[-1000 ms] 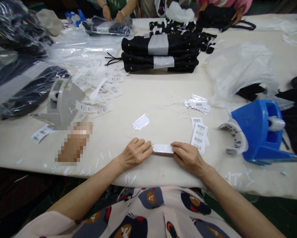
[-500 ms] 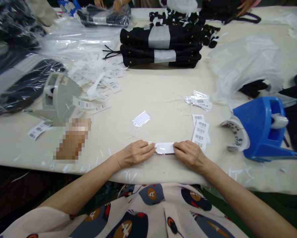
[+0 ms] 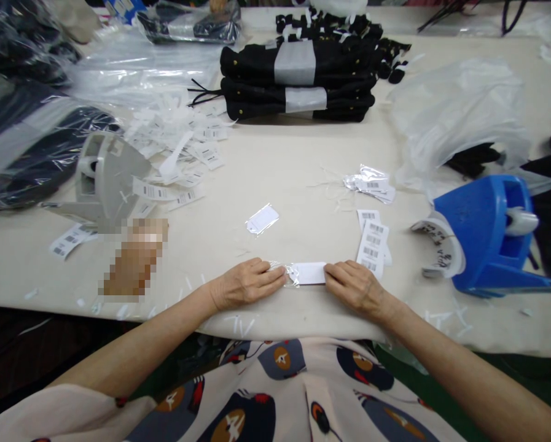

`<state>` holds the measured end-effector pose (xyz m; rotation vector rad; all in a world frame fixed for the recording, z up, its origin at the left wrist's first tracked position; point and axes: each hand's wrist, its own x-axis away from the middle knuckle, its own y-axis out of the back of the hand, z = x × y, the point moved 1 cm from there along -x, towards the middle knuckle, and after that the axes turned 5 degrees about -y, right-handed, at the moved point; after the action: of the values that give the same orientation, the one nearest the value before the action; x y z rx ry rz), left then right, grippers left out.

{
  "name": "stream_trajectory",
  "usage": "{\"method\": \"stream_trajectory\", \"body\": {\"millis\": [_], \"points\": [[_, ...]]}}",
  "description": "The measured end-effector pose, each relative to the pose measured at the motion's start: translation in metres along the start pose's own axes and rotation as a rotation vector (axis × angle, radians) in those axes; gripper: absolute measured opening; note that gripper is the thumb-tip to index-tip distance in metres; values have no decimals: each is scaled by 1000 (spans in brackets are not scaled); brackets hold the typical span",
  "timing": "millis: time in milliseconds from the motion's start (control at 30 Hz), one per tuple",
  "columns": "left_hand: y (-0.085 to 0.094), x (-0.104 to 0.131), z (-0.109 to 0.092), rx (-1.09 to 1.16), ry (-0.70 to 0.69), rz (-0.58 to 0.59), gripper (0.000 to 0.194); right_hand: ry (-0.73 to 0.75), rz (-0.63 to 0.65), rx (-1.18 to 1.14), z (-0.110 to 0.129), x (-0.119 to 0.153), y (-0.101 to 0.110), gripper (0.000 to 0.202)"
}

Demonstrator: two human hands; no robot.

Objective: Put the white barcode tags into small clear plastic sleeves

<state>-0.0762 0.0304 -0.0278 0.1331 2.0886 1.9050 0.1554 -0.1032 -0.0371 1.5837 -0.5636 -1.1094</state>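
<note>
Near the table's front edge, my right hand (image 3: 355,285) pinches the right end of a white hang tag (image 3: 309,274). My left hand (image 3: 250,283), fingers closed, grips a clear plastic sleeve (image 3: 293,276) at the tag's left end. Crinkled film shows between the left fingertips and the tag. Just beyond my hands another white tag in clear film (image 3: 262,219) lies flat. Barcode label strips (image 3: 373,245) rest right beside my right hand, and behind them is a small pile of tags with strings (image 3: 371,184).
A blue tape dispenser (image 3: 487,227) stands on the right, a grey dispenser (image 3: 109,178) on the left. Loose labels (image 3: 187,147) are heaped behind the grey one. Bundled black goods (image 3: 298,101) lie at the back, with plastic-wrapped packs (image 3: 40,147) at far left.
My right hand has shifted slightly right with the tag, and my left hand slightly left. More clear film shows between them. The co-worker's hands at the back right have gone from view.
</note>
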Motion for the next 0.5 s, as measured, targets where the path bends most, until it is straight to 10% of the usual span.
{"method": "stream_trajectory", "body": {"millis": [367,500], "points": [[6,-9,0,61,-48,111,26,-61,273,30,1,-8,6,20],[3,-21,-1,96,-48,-73,35,-181,308,23,16,-3,17,18]]}}
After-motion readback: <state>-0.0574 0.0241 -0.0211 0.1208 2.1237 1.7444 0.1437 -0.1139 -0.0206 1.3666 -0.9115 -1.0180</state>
